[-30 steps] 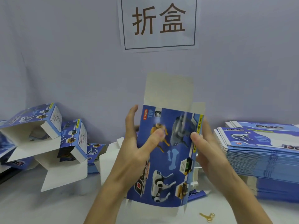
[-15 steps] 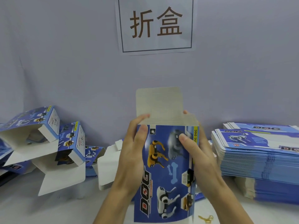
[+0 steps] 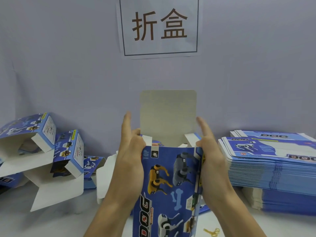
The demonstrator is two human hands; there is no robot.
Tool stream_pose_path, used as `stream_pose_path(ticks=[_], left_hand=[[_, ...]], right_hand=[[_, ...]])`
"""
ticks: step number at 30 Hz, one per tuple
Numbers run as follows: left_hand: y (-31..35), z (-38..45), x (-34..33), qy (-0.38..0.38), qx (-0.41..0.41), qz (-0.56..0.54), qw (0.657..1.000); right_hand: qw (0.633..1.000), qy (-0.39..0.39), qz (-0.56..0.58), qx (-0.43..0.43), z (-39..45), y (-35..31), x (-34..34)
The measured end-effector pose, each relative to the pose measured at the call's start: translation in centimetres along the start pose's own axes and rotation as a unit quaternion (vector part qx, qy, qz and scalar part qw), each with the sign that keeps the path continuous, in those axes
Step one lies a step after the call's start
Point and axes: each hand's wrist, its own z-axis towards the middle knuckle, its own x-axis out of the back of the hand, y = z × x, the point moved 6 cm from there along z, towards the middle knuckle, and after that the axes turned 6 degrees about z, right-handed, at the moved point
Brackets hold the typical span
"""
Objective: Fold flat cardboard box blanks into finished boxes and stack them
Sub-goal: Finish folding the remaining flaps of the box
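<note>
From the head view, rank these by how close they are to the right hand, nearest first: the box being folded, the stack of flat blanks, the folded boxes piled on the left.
1. The box being folded: in the middle, gripped by the right hand.
2. The stack of flat blanks: just right of that hand.
3. The folded boxes: far left, beyond the left hand.

Box (image 3: pixel 169 185) bottom cut off; gold object (image 3: pixel 212 232) too small.

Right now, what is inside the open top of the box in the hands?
The box shows two white side flaps and a fingertip inside; its tall lid flap stands upright. The front panel hides anything deeper.
</note>
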Motion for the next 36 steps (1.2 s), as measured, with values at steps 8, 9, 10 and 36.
stream_pose_path(ticks=[8, 9, 10, 36], left_hand=[[-0.1, -0.3, 1.0, 0.041, -0.030, -0.044, 0.998], [0.0, -0.3, 1.0, 0.028, -0.032, -0.021, 0.999], [0.1, -0.3, 0.9, 0.010, -0.035, 0.005, 0.999], [2.6, -0.2, 0.4, 0.008, -0.098, 0.122, 0.988]], right_hand=[[0.996, -0.087, 0.012, -0.015, 0.2, 0.1, -1.3], [0.995, -0.094, -0.020, -0.005, 0.4, 0.0, -1.1], [0.996, -0.085, -0.036, 0.003, 0.6, 0.0, -0.9], [0.990, 0.005, -0.105, 0.094, -0.4, -1.6, -0.8]])
